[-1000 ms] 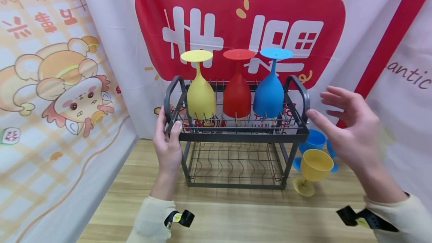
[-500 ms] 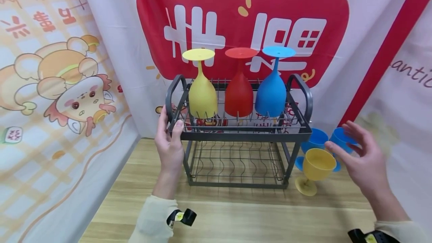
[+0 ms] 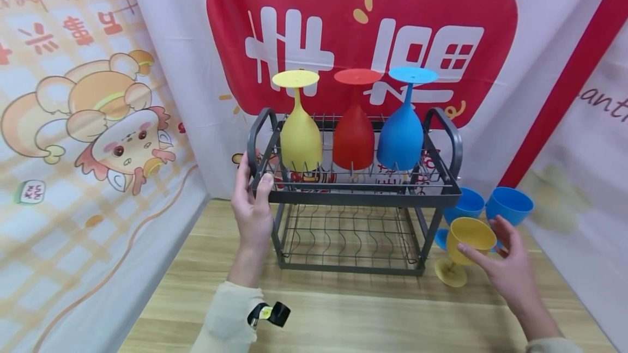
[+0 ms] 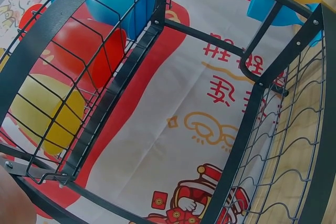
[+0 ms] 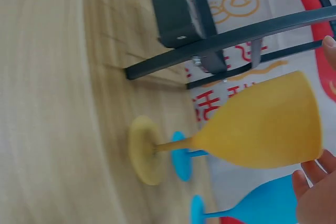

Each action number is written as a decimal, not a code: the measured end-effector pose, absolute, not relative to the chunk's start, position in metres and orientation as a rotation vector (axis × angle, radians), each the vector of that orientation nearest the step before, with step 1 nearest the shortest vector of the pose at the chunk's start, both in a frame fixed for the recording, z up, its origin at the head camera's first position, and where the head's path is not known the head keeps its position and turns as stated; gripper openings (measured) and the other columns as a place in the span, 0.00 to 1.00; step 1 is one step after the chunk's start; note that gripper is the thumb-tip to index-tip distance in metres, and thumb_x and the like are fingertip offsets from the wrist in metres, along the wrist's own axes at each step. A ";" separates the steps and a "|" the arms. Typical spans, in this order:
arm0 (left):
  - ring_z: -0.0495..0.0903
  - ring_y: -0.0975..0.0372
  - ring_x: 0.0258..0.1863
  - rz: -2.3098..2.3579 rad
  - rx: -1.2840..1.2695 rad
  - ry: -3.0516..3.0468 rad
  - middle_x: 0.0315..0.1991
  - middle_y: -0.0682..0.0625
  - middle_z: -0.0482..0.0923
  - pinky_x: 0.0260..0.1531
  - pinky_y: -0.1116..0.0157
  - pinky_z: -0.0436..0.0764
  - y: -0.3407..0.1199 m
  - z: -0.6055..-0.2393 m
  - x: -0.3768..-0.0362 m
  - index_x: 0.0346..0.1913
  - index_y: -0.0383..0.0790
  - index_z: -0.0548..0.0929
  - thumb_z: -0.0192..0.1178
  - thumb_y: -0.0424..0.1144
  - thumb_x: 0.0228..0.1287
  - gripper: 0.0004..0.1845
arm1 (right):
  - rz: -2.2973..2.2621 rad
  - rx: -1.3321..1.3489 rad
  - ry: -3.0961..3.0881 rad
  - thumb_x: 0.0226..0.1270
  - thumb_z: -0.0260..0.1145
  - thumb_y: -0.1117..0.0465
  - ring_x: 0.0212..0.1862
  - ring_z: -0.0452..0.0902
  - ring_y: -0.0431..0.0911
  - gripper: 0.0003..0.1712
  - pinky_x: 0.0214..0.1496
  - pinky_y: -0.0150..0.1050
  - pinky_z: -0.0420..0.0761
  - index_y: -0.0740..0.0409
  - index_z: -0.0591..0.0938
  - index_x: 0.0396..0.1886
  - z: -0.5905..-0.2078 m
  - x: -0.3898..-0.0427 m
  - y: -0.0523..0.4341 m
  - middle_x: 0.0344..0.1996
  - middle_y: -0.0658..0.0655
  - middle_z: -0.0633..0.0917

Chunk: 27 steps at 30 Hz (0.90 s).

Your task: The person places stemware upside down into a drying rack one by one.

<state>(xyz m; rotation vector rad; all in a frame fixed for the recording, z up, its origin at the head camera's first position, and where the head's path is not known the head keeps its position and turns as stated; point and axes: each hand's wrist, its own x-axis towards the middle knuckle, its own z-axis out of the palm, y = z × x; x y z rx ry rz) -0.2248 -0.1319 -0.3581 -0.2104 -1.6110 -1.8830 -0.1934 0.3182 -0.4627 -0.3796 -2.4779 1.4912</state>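
Left hand (image 3: 252, 206) gripping rack (image 3: 363, 198) corner; right hand (image 3: 505, 266) spread, fingertips at yellow goblet (image 3: 466, 249) upright on table beside rack. Risk: tipping against neighbouring blue goblets (image 3: 507, 206).

Printed cartoon banners (image 3: 98, 124) hang behind a wooden tabletop (image 3: 343, 309).

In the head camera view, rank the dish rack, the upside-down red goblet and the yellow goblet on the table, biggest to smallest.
1. Dish rack, by far the largest.
2. Upside-down red goblet.
3. Yellow goblet on the table.

The two goblets look like the same model; the yellow one shows smaller, partly behind the right hand.
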 end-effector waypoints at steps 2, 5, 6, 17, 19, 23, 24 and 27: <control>0.70 0.55 0.78 -1.886 -0.215 -1.608 0.78 0.57 0.71 0.82 0.49 0.66 -0.132 -0.358 -0.225 0.82 0.55 0.66 0.58 0.37 0.77 0.33 | 1.509 -0.401 -2.464 0.66 0.76 0.39 0.83 0.50 0.69 0.67 0.82 0.72 0.56 0.47 0.42 0.89 -0.469 -0.194 0.318 0.87 0.63 0.52; 0.69 0.54 0.79 -1.885 -0.217 -1.608 0.78 0.57 0.71 0.82 0.50 0.66 -0.132 -0.358 -0.225 0.82 0.55 0.66 0.58 0.38 0.77 0.33 | 1.535 -0.439 -2.444 0.65 0.77 0.41 0.83 0.51 0.67 0.68 0.84 0.69 0.57 0.48 0.41 0.89 -0.477 -0.195 0.319 0.88 0.61 0.51; 0.69 0.54 0.78 -1.884 -0.218 -1.607 0.78 0.56 0.71 0.82 0.50 0.66 -0.132 -0.358 -0.225 0.82 0.54 0.65 0.58 0.38 0.77 0.33 | 1.544 -0.455 -2.441 0.65 0.77 0.41 0.83 0.51 0.67 0.69 0.84 0.69 0.58 0.48 0.40 0.89 -0.480 -0.196 0.320 0.88 0.62 0.51; 0.71 0.58 0.77 -1.881 -0.203 -1.617 0.79 0.54 0.70 0.82 0.49 0.66 -0.131 -0.357 -0.224 0.82 0.55 0.66 0.58 0.37 0.77 0.33 | 1.672 -0.606 -2.465 0.65 0.76 0.38 0.81 0.55 0.64 0.68 0.81 0.68 0.65 0.54 0.44 0.88 -0.506 -0.204 0.324 0.85 0.66 0.56; 0.71 0.59 0.77 -1.880 -0.205 -1.614 0.80 0.52 0.69 0.82 0.48 0.65 -0.131 -0.357 -0.224 0.82 0.54 0.66 0.58 0.37 0.77 0.33 | 1.695 -0.600 -2.469 0.63 0.77 0.37 0.81 0.55 0.64 0.69 0.82 0.68 0.64 0.53 0.44 0.88 -0.510 -0.205 0.324 0.85 0.65 0.56; 0.70 0.58 0.78 -1.876 -0.200 -1.618 0.79 0.55 0.71 0.82 0.49 0.66 -0.132 -0.357 -0.224 0.82 0.55 0.66 0.58 0.37 0.77 0.33 | 1.731 -0.592 -2.480 0.62 0.77 0.35 0.81 0.55 0.62 0.70 0.82 0.67 0.64 0.48 0.43 0.89 -0.515 -0.207 0.323 0.86 0.63 0.55; 0.70 0.58 0.78 -1.874 -0.200 -1.620 0.78 0.56 0.71 0.81 0.50 0.67 -0.132 -0.357 -0.223 0.82 0.55 0.66 0.59 0.38 0.77 0.33 | 1.739 -0.592 -2.480 0.62 0.77 0.35 0.81 0.55 0.61 0.70 0.82 0.67 0.64 0.47 0.43 0.89 -0.517 -0.208 0.323 0.86 0.62 0.55; 0.69 0.55 0.79 -1.873 -0.204 -1.621 0.78 0.57 0.71 0.81 0.50 0.67 -0.132 -0.358 -0.223 0.81 0.55 0.66 0.59 0.38 0.77 0.33 | 1.758 -0.596 -2.467 0.61 0.77 0.34 0.81 0.55 0.60 0.69 0.82 0.65 0.65 0.44 0.44 0.89 -0.520 -0.208 0.323 0.86 0.61 0.56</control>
